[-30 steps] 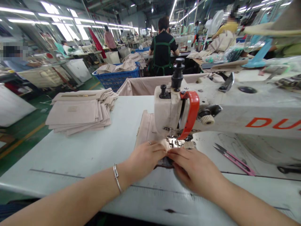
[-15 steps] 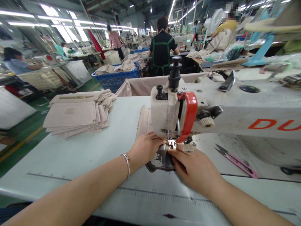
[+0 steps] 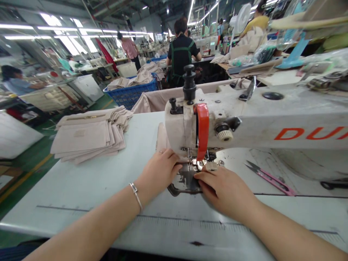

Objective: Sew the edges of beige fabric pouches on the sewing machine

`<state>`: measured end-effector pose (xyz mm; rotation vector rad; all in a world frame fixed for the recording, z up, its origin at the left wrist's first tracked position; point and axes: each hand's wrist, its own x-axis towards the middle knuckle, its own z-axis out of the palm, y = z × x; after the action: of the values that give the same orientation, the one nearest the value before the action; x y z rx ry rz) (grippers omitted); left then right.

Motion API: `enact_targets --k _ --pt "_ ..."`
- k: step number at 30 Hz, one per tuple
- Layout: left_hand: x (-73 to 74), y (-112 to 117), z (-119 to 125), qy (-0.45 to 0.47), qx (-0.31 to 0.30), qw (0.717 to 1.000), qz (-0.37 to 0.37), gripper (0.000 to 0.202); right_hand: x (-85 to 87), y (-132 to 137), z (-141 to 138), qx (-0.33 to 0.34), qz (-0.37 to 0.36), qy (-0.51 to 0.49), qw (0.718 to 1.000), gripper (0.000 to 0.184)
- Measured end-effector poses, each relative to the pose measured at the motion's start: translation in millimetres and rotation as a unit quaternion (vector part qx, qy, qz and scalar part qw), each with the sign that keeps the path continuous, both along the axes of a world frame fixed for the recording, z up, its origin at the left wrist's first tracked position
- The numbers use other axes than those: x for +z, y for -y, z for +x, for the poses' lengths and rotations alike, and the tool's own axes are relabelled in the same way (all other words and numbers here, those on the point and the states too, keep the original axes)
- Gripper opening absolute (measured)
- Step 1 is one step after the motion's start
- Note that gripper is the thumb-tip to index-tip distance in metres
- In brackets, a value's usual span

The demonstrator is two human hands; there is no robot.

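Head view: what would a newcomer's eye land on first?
Probably the orange-red guard on the head of the white sewing machine, near the middle of the picture. Just below it, the left hand and right hand are on either side of the metal presser foot. Next might be the pink-handled thread snips right of the right hand, and the stack of beige fabric pieces at left.

Fabric piece partly hidden by sewing machine, lettering cut off
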<state>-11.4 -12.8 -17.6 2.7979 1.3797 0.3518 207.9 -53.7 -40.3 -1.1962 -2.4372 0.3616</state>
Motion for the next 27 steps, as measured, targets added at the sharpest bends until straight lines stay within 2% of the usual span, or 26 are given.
enact_targets --k 2,5,9,12,17,24,27 --pt "11.0 15 -3 -0.020 0.004 0.998 -0.064 0.024 -0.7 1 2 -0.003 0.003 -0.011 1.000 0.022" --pt "21.1 42 -4 -0.010 -0.034 0.989 -0.145 0.031 -1.7 1 4 0.004 0.009 -0.012 1.000 0.027" --pt "16.4 73 4 0.017 -0.073 0.988 -0.138 0.059 -1.6 0 6 0.047 0.016 -0.007 0.999 0.033" --pt "6.7 87 11 0.020 -0.076 0.990 -0.118 0.057 -0.4 2 7 0.068 0.035 -0.022 0.997 0.029" --pt "-0.7 90 13 0.046 -0.071 0.991 -0.102 0.046 -0.9 4 8 0.087 0.042 -0.038 0.995 0.030" --pt "-9.3 84 9 0.106 -0.029 0.989 -0.095 0.043 0.1 0 13 0.090 0.043 -0.010 0.995 0.028" --pt "-12.0 83 10 0.113 -0.029 0.989 -0.087 0.040 2.2 0 12 0.100 0.032 0.008 0.994 0.029"
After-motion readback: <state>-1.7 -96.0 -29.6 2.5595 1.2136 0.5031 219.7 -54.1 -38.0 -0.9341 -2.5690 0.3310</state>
